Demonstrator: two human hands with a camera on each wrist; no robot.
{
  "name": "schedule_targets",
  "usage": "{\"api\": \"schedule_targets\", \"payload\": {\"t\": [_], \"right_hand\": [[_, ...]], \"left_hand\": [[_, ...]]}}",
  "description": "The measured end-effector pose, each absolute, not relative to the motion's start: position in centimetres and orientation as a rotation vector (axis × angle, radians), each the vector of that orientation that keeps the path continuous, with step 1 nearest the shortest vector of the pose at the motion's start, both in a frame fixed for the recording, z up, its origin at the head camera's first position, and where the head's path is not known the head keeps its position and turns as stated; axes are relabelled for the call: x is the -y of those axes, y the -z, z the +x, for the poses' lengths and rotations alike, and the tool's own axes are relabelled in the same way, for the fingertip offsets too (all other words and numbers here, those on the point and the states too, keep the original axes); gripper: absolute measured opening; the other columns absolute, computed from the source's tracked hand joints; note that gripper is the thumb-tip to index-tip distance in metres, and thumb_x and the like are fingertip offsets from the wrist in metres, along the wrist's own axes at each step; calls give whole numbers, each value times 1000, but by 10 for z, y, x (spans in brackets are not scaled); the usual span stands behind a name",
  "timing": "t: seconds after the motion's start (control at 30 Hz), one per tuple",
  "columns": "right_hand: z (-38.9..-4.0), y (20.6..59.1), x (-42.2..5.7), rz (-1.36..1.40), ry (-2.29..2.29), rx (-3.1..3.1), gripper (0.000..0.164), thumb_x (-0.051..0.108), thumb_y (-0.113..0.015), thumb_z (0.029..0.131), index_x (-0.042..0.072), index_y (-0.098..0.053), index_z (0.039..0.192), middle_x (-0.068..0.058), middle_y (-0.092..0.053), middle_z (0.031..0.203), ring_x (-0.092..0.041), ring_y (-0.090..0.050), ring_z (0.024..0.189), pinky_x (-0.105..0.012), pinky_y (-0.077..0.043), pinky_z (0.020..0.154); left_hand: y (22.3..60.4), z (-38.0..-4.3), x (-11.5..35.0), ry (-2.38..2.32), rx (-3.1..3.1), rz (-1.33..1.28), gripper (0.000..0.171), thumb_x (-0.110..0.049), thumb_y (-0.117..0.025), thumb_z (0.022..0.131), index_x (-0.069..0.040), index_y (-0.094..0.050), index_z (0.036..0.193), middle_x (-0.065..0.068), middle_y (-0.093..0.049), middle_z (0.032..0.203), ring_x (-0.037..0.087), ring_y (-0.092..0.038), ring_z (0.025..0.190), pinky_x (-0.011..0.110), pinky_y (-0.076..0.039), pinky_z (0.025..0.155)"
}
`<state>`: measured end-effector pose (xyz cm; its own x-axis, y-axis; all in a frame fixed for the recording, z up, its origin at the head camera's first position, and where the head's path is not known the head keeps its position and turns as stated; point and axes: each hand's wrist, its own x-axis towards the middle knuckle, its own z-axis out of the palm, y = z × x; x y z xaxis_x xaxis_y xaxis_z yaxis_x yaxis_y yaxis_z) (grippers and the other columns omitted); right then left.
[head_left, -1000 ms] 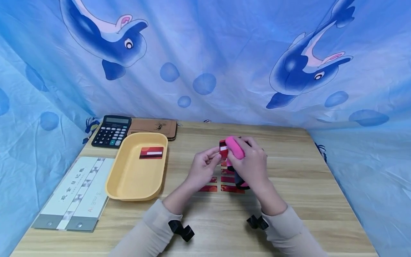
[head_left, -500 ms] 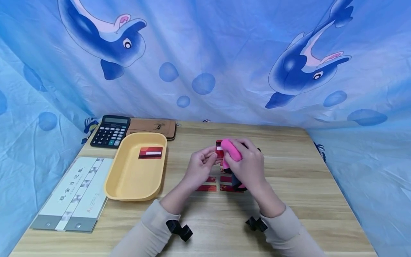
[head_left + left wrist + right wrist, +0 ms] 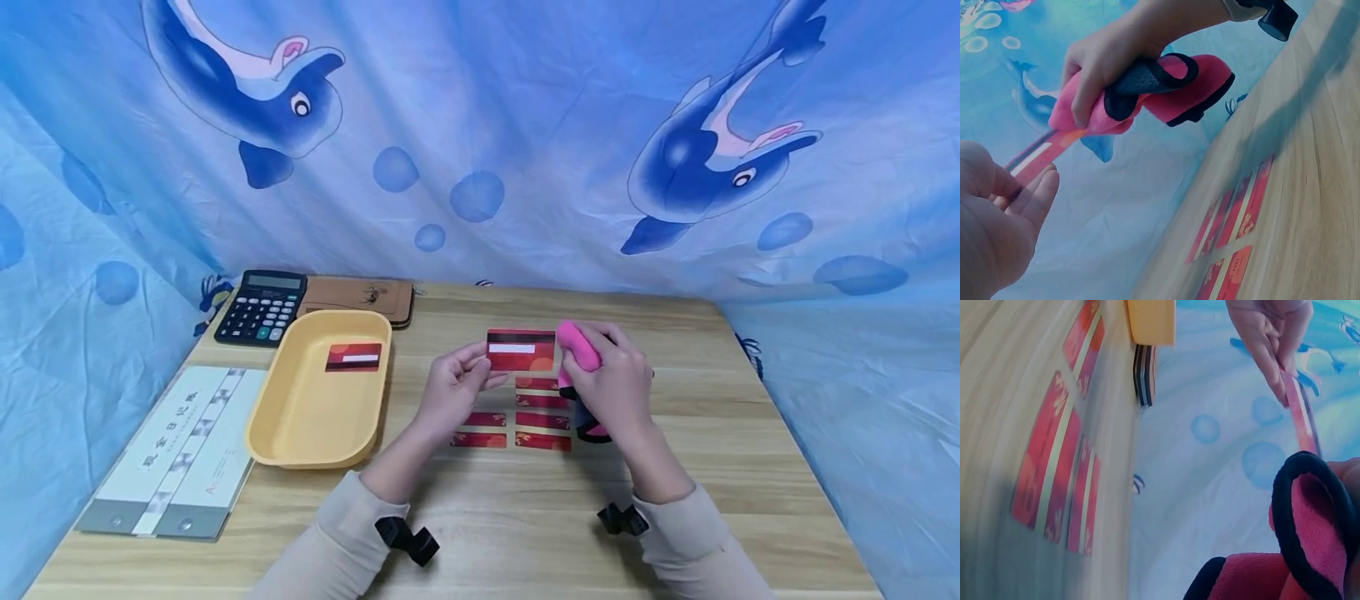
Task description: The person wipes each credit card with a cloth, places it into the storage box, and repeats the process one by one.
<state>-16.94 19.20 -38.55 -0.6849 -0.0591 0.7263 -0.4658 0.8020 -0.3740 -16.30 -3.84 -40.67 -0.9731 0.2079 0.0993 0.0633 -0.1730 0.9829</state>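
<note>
My left hand (image 3: 455,385) pinches a red bank card (image 3: 521,352) by its left end, raised above the table. Its back shows, with a dark magnetic stripe and a white strip. In my right hand (image 3: 615,375) is a bunched pink cloth (image 3: 579,346) with black edging, gripped right at the card's right end. The left wrist view shows the cloth (image 3: 1210,81) overlapping that end, its loose part hanging behind the hand. Below the hands, red cards (image 3: 543,442) with pale bands lie flat on the table.
A yellow tray (image 3: 258,433) left of the hands holds another red bank card (image 3: 354,357). Behind it are a calculator (image 3: 260,307) and a brown leather-like folder (image 3: 360,300). A pale account book (image 3: 172,450) lies at the left edge. Blue dolphin-print curtain (image 3: 480,125) surrounds the table.
My right hand has moved right with the cloth, uncovering most of the bank card. My left hand has shifted slightly left, still pinching the card. More cards on the table now show.
</note>
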Motion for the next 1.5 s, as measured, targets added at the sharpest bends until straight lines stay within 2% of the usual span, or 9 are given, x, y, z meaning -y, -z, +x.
{"api": "schedule_targets", "payload": {"t": [0.1,0.23,0.33,0.4,0.57,0.77,1.0,1.27,1.5], "right_hand": [[-170,389,-197,372,-717,2256,33,13,-83,77,1,-78,108,-17,-72,101,-35,-69,77,-48,-59,54],[-172,393,-203,359,-727,2260,33,14,-82,78,0,-78,107,-18,-72,100,-34,-68,76,-47,-58,54],[-173,396,-209,347,-732,2258,32,14,-82,78,0,-78,107,-17,-72,97,-33,-68,72,-47,-56,52],[-173,398,-213,336,-736,2259,32,13,-82,77,0,-78,106,-17,-72,96,-33,-67,71,-45,-55,52],[-173,401,-221,312,-737,2253,32,10,-84,75,-1,-78,105,-18,-72,93,-34,-66,71,-45,-52,52],[-172,401,-226,291,-740,2261,32,10,-85,75,-3,-78,104,-18,-72,94,-35,-66,71,-44,-52,52],[-172,403,-230,278,-746,2268,33,11,-83,77,-2,-78,107,-18,-72,96,-34,-66,73,-46,-53,54],[-171,403,-232,279,-742,2255,31,13,-84,76,-1,-78,104,-18,-72,94,-33,-66,72,-44,-52,54],[-170,405,-232,258,-747,2276,33,13,-85,77,0,-78,107,-18,-72,98,-34,-66,75,-44,-52,55]], "left_hand": [[409,-165,40,-2336,-1962,201,36,1,-51,104,7,-53,139,23,-67,126,35,-73,99,30,-59,90],[408,-168,43,-2405,-1970,109,34,6,-52,101,13,-53,135,28,-66,113,38,-73,97,31,-61,86],[405,-170,47,-2485,-1938,38,32,8,-53,100,16,-54,131,24,-63,106,29,-75,88,32,-63,83],[404,-172,51,-2539,-1904,-2,30,8,-54,100,18,-55,129,21,-61,109,21,-75,82,32,-63,82],[402,-176,64,-2579,-1908,-78,30,6,-57,100,16,-58,127,22,-63,115,13,-74,78,32,-64,79],[400,-179,82,-2537,-2002,-124,29,2,-64,97,11,-63,124,17,-73,100,17,-75,76,34,-64,76],[398,-181,103,-2518,-2036,-165,32,-2,-66,98,8,-63,128,11,-73,97,17,-76,79,35,-64,77],[397,-182,131,-2441,-2135,-235,35,-11,-62,102,0,-62,135,15,-71,119,15,-75,89,34,-62,85],[401,-183,157,-2517,-2182,-283,34,-5,-61,101,7,-61,133,3,-76,100,11,-75,80,27,-63,76]]}}
